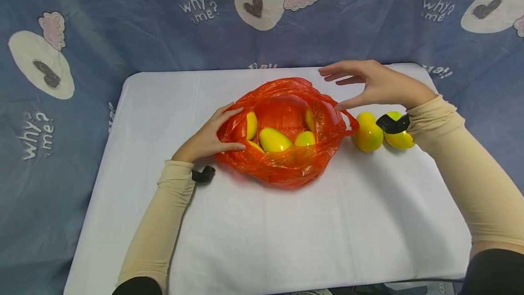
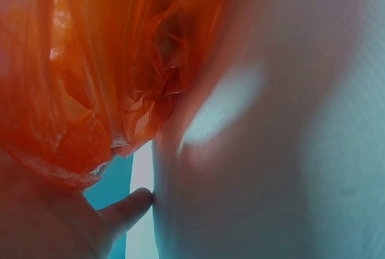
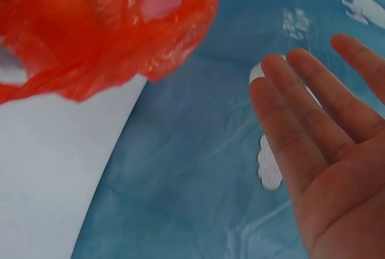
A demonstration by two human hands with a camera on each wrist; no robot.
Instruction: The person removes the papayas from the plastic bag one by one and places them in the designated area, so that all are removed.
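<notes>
A thin red plastic bag (image 1: 282,172) stands on the table with its mouth spread wide. Inside lie several glossy, rounded yellow fruits (image 1: 275,140), partly hidden by the bag's folds. My left hand (image 1: 210,138) rests against the bag's left side, thumb and fingers spread apart along its rim. In the left wrist view, red plastic (image 2: 90,60) covers part of that hand, and one finger reaches out straight. My right hand (image 1: 370,83) hovers above the bag's right rim, fingers extended and nothing held. Its palm and straight fingers show in the right wrist view, apart from the bag.
Two more yellow fruits, one pear-like in outline (image 1: 368,138) and one beside it (image 1: 401,140), lie right of the bag below my right forearm. A white cloth (image 1: 262,240) covers the table. Behind it hangs a blue printed curtain (image 1: 155,22).
</notes>
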